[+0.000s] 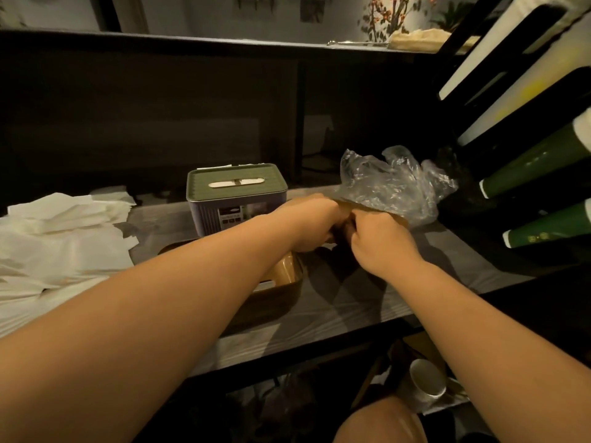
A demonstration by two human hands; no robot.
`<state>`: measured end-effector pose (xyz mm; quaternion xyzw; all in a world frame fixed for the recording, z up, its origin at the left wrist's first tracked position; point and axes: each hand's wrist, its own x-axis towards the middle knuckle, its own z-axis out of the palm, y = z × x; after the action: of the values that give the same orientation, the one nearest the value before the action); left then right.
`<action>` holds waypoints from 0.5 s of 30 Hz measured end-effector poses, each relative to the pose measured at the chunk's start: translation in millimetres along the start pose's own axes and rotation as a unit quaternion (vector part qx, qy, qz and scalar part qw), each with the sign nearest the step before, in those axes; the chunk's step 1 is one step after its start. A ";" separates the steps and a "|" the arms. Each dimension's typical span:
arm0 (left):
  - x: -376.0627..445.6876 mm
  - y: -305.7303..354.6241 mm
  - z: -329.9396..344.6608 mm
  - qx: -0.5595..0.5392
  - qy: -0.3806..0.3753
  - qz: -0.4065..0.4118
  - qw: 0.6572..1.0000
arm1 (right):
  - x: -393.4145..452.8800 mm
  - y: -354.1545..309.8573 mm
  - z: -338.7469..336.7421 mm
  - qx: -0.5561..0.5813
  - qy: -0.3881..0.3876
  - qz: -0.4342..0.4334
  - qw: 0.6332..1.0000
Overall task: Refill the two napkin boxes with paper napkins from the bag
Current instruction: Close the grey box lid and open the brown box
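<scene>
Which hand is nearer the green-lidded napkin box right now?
Left. The left hand sits just right of the green-lidded napkin box, nearly beside it. The right hand is farther right, toward the plastic bag.

- A grey, plastic-covered shelf board (367, 302) in a dark frame is seen carrying everything;
- A loose heap of white paper napkins (60, 238) is spread over its left end;
- A closed rectangular napkin box with a ribbed green slotted lid (236, 195) is stood upright at the middle rear;
- An open tan napkin box (281, 282) is set nearer the front edge;
- A crumpled clear plastic bag (393, 183) is laid towards the right.
</scene>
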<state>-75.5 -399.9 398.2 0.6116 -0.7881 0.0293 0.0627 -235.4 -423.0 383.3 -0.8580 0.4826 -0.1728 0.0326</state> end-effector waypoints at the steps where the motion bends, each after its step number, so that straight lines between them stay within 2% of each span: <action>1: 0.7 -0.7 0.3 -0.008 -0.004 -0.007 1.000 | 1.2 0.5 1.3 0.009 -0.007 0.005 1.000; 6: -4.7 -2.1 -10.6 -0.061 -0.022 -0.026 0.998 | 5.4 -1.8 3.6 -0.022 -0.084 0.026 0.996; 8: -15.3 -4.4 -19.0 -0.078 0.001 -0.033 0.996 | 2.9 -7.8 2.4 -0.014 -0.058 0.020 0.998; 11: -44.3 -16.1 -33.0 -0.073 0.025 -0.045 0.996 | -1.9 -30.7 -2.4 0.057 0.008 -0.031 0.998; 13: -72.8 -28.9 -40.2 -0.066 0.020 -0.059 0.996 | -3.2 -55.8 -4.6 0.139 -0.004 -0.073 0.987; 15: -101.9 -42.6 -42.4 -0.058 0.030 -0.071 0.995 | -1.9 -77.0 -3.3 0.182 -0.049 -0.091 0.978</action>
<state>-6.8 -307.4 425.1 0.6599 -0.7411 -0.0022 0.1235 -174.5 -380.1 403.1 -0.8854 0.3610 -0.2173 0.1961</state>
